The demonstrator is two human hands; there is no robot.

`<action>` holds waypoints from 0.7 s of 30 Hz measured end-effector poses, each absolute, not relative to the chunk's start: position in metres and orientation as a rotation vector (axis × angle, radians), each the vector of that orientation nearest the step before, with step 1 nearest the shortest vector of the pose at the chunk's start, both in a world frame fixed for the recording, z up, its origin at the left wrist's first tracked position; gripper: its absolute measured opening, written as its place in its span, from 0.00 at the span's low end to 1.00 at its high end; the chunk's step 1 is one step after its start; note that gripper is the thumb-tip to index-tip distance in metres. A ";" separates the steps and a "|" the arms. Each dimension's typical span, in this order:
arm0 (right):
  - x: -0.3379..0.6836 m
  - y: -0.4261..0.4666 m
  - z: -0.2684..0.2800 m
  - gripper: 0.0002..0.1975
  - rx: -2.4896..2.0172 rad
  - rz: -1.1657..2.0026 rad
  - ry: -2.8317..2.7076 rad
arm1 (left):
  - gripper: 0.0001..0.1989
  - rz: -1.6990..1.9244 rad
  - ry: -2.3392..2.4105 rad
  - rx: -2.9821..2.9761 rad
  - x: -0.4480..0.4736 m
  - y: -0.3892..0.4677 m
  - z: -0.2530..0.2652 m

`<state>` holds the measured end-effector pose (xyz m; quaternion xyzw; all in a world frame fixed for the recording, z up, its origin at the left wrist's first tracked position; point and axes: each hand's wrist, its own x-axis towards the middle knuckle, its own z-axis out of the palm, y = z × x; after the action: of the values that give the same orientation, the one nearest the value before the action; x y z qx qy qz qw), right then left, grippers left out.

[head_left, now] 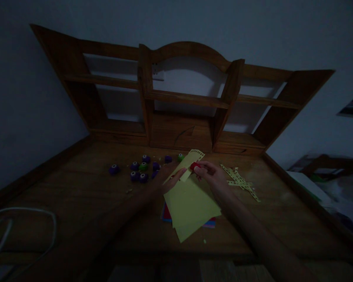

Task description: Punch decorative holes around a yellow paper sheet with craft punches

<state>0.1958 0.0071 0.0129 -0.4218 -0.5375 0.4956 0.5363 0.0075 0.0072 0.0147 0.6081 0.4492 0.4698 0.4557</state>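
Observation:
My left hand pinches a yellow paper strip, its far end cut with a row of small holes. In my right hand is a small red craft punch, held against the strip's right edge. Whether the strip sits inside the punch's slot I cannot tell. Below both hands lie yellow paper sheets, on top of red and blue sheets. Several purple craft punches and green ones stand left of my left hand.
Punched yellow strips lie crossed right of my right hand. Small paper scraps dot the desk. A wooden shelf unit rises along the back. At the left front, a white cable loops over the desk.

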 end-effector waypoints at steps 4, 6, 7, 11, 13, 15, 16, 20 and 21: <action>0.193 0.004 0.014 0.15 -0.994 1.192 -1.302 | 0.16 1.103 1.198 1.703 0.008 0.010 0.013; 0.193 0.004 0.014 0.14 -0.993 1.194 -1.300 | 0.17 1.093 1.221 1.697 0.008 0.010 0.010; 0.193 0.004 0.014 0.14 -0.988 1.196 -1.298 | 0.17 1.089 1.224 1.684 0.008 0.010 0.009; 0.191 0.003 0.015 0.14 -0.963 1.215 -1.264 | 0.17 1.102 1.199 1.676 0.009 0.010 0.009; 0.190 0.003 0.016 0.14 -0.962 1.230 -1.237 | 0.16 1.116 1.182 1.734 0.008 0.010 0.010; 0.190 0.002 0.018 0.15 -0.957 1.251 -1.218 | 0.15 1.136 1.167 1.798 0.007 0.010 0.012; 0.190 0.002 0.018 0.15 -0.952 1.262 -1.213 | 0.15 1.142 1.164 1.823 0.007 0.010 0.012; 0.190 0.002 0.017 0.15 -0.958 1.292 -1.206 | 0.17 1.123 1.171 1.897 0.005 0.013 0.009; 0.190 0.002 0.017 0.15 -0.961 1.301 -1.199 | 0.17 1.116 1.167 1.919 0.005 0.014 0.008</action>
<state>0.1903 0.0023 0.0168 -0.4035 -0.5031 0.5459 0.5348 0.0046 0.0144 0.0080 0.7272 0.4422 0.4229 0.3113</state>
